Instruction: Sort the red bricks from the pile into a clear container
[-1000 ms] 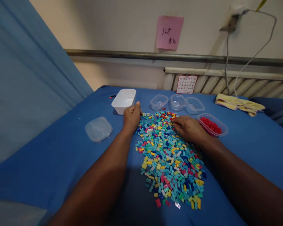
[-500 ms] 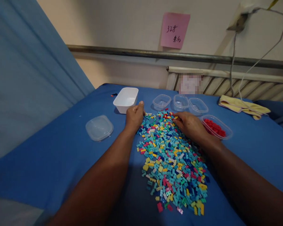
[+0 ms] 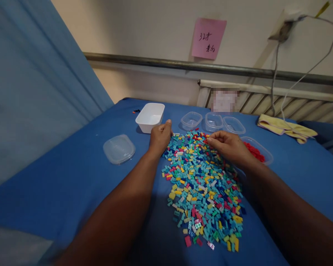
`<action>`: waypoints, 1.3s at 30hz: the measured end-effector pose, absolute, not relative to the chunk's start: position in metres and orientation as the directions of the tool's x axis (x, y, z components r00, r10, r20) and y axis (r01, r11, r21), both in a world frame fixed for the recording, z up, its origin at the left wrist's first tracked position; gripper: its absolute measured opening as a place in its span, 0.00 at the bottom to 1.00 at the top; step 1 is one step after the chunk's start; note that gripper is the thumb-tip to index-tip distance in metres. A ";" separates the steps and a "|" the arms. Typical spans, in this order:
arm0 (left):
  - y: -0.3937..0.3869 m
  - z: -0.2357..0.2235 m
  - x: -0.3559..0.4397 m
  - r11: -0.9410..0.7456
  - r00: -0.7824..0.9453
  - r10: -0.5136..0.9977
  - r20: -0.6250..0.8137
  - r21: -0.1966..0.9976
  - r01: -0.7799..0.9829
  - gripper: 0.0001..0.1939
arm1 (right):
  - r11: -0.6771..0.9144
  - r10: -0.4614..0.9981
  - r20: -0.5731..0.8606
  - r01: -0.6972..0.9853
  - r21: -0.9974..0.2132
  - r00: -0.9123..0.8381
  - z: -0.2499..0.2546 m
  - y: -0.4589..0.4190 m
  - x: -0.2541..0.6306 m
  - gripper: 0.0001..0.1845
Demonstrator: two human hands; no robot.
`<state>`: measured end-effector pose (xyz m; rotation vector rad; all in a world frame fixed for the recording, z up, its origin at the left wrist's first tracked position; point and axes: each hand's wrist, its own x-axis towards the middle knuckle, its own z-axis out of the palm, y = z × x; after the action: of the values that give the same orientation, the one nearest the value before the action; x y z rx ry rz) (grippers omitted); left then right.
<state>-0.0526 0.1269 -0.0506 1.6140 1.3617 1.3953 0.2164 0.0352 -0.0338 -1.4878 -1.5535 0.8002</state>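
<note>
A long pile of small mixed-colour building bricks [image 3: 201,181], mostly light blue with yellow, pink, green and dark blue, lies on the blue cloth. My left hand [image 3: 160,137] rests in a closed curl at the pile's far left edge, thumb up; anything inside it is hidden. Over the pile's far right side, my right hand [image 3: 228,145] is pinched, with a red building brick [image 3: 206,141] at its fingertips. Several red bricks lie at the far end of the pile. A clear tub [image 3: 270,158] of red bricks [image 3: 254,150] stands beyond my right wrist, partly covered by it.
A white tub [image 3: 146,128] stands behind my left hand. Three clear tubs [image 3: 191,121] line the back. A clear lid [image 3: 119,149] lies at left, a yellow cloth [image 3: 285,127] at back right. A blue curtain [image 3: 44,74] hangs at left; a radiator [image 3: 255,96] stands behind.
My right hand has shifted slightly to the right over the pile, its pinched fingers a little away from the red bricks, and covers more of the red-brick tub. My left hand stays put.
</note>
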 end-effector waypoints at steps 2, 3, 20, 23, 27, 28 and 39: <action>0.128 -0.051 -0.053 -0.290 -0.080 0.941 0.329 0.905 0.311 0.31 | 0.019 0.998 0.035 0.294 -0.956 0.048 -0.030 0.031 0.216 0.25; 0.128 -0.050 -0.053 -0.289 -0.080 0.942 0.327 0.906 0.309 0.31 | -0.012 0.999 -0.001 0.227 -0.974 0.047 -0.028 0.029 0.216 0.27; 0.128 -0.045 -0.053 -0.272 -0.078 0.944 0.321 0.890 0.366 0.29 | 0.062 0.860 0.489 0.920 -0.386 0.147 -0.037 -0.026 0.324 0.20; 0.128 -0.044 -0.053 -0.260 -0.079 0.947 0.310 0.891 0.373 0.29 | 0.089 0.832 0.547 0.951 -0.295 0.092 -0.044 -0.026 0.338 0.23; 0.128 -0.044 -0.054 -0.259 -0.070 0.949 0.306 0.890 0.374 0.29 | 0.081 0.843 0.524 0.937 -0.341 0.118 -0.052 -0.029 0.344 0.32; 0.128 -0.045 -0.054 -0.258 -0.073 0.949 0.305 0.891 0.373 0.28 | 0.075 0.862 0.491 0.927 -0.368 0.126 -0.055 -0.029 0.342 0.36; 0.127 -0.042 -0.052 -0.242 -0.090 0.952 0.293 0.899 0.364 0.28 | 0.036 0.832 0.516 0.910 -0.413 0.201 -0.058 -0.023 0.300 0.39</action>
<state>-0.0517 0.1269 -0.0424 1.6191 1.4426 1.3363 0.3000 -0.0228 -0.0583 -1.7936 -1.6312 -0.1439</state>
